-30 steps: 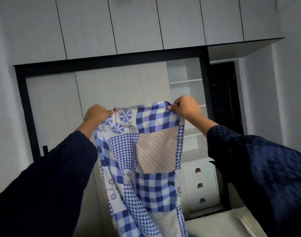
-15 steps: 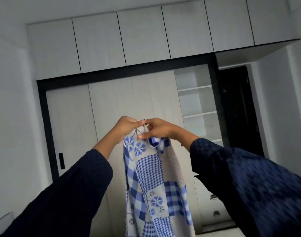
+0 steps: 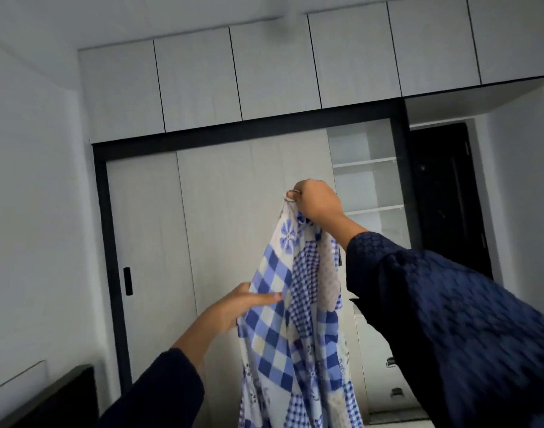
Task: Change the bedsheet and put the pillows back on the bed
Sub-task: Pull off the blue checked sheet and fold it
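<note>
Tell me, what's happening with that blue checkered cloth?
A person is holding up a blue-and-white patchwork bedsheet in front of the wardrobe. The right hand pinches its bunched top up high, so it hangs straight down. The left hand is lower, with fingers stretched along the left edge. The bedsheet is not spread out yet.

the blue-and-white checked patchwork fabric bedsheet [image 3: 295, 319] hangs from the right hand [image 3: 318, 202], left hand [image 3: 233, 307] touching its edge, before white wardrobe shelves [image 3: 369, 162].
</note>
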